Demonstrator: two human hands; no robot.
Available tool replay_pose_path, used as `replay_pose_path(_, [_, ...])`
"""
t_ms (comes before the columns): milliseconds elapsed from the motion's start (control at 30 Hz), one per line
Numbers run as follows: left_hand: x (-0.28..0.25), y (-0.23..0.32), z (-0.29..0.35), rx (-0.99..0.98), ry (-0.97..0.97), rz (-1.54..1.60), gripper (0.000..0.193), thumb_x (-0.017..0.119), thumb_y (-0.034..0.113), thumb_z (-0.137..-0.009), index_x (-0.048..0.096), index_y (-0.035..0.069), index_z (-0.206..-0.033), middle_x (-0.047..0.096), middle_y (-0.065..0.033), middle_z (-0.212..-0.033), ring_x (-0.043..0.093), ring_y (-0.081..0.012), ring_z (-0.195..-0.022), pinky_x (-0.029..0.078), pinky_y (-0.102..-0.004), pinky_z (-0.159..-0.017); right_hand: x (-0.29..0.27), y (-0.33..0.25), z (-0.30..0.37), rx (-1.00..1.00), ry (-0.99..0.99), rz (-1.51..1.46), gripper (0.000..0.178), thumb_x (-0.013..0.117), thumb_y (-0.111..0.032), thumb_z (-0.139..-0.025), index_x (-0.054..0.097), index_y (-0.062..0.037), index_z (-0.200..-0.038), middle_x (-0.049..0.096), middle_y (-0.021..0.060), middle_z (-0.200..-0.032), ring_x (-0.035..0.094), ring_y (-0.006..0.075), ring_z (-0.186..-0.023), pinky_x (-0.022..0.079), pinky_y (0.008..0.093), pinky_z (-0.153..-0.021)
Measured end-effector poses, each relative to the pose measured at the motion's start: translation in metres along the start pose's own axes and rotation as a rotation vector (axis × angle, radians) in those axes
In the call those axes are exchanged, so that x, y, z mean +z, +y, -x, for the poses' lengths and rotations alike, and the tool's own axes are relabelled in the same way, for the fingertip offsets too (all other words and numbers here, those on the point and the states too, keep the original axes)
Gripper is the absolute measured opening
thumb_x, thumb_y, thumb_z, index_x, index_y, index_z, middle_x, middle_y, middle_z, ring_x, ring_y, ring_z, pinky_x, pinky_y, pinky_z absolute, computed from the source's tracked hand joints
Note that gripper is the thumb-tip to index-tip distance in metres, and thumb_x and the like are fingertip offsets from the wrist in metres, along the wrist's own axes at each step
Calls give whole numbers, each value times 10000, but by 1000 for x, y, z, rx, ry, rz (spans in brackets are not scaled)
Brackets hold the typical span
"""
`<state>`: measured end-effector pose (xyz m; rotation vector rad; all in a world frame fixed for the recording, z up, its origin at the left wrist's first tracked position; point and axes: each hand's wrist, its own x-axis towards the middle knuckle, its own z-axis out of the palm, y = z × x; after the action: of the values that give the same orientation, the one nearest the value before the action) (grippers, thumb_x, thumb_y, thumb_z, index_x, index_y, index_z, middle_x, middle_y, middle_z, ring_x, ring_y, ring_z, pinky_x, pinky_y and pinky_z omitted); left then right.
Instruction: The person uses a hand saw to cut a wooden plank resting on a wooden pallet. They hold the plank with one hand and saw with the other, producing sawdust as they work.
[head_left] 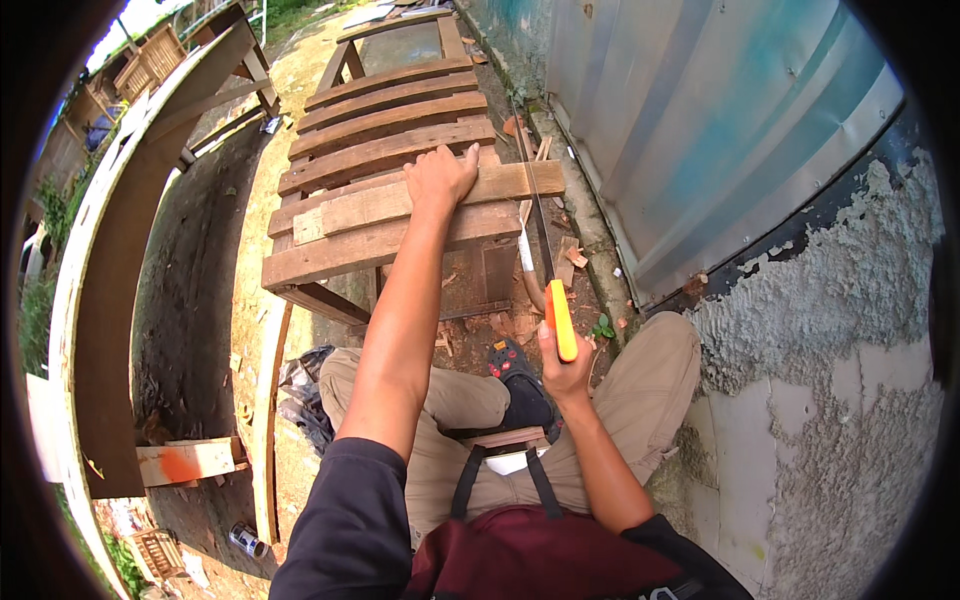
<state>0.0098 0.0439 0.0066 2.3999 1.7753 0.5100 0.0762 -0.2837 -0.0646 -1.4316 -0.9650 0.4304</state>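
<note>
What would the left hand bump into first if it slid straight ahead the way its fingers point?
Probably the next wooden slat of the pallet bench. The left hand lies flat on a loose plank, fingers pointing toward it, though depth is hard to judge.

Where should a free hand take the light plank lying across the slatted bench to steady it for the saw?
Press down on the light plank from above, mid-length, where the left hand lies flat now. It rests broad face up across the slatted bench, and the saw, held by the right hand, meets its right end, so the grip probably belongs left of the blade.
</note>
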Motion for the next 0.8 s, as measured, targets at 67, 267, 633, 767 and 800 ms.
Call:
replay_pose_path(67, [4, 2, 4, 11, -57, 34, 635, 433, 527, -977, 739, -14, -1107, 720, -307, -1077, 694, -416, -1073, 464, -538, -1008, -7, 15, 10, 61, -8, 81, 259, 714, -166, -934, 614, 10, -773, 541, 120, -563, 528, 221, -483, 391, 385, -480])
replay_pose_path(267, [3, 1, 12, 9, 18, 8, 450, 462, 320, -924, 770, -2, -981, 751, -257, -1000, 725, -385, -981, 477, -513, -976, -61, 11, 98, 96, -3, 168, 129, 667, -70, -883, 691, 56, -864, 603, 151, -607, 641, 302, -516, 493, 380, -530])
replay_pose_path(633, [13, -1, 13, 36, 106, -25, 400, 470, 274, -900, 773, 13, -875, 759, -222, -941, 729, -374, -913, 494, -513, -896, -1, 7, -17, -44, 7, 201, 214, 672, -85, -870, 572, -5, -699, 518, 155, -556, 560, 342, -483, 425, 416, -496])
replay_pose_path(767, [17, -5, 14, 24, 174, -9, 389, 472, 266, -900, 765, 14, -853, 759, -207, -939, 727, -372, -905, 495, -517, -903, -61, 19, 100, -80, -86, 218, 105, 634, -52, -848, 675, 45, -851, 599, 174, -617, 631, 318, -500, 497, 401, -516])
replay_pose_path(800, [18, -4, 14, 28, 177, -2, 385, 472, 263, -900, 763, 17, -847, 759, -204, -936, 726, -372, -905, 494, -518, -904, -59, 18, 101, -85, -54, 188, 124, 634, -47, -849, 686, 64, -872, 602, 162, -617, 635, 281, -507, 503, 382, -528])
